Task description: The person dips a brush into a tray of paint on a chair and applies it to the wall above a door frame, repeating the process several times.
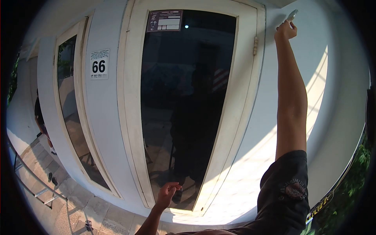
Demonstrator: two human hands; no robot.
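Observation:
High on the pale wall (270, 113) at the upper right, my right hand (287, 31) is raised at full reach and closed around a small paintbrush (292, 15). Its greyish head points up and to the right, right at the wall surface. My left hand (167, 195) is low in front of the dark glass door (184, 102), with fingers loosely bent and apart and nothing seen in them. A cream wooden frame (244, 74) surrounds the glass, with a hinge (255, 46) on its right side.
A house number plate (99, 64) hangs left of the door, beside a narrow window (74, 102). A sticker (164, 20) is on the glass. At the far left stand a person (41, 117) and a metal railing (33, 184). Sandals (52, 179) lie on the paving; plants (348, 188) grow at right.

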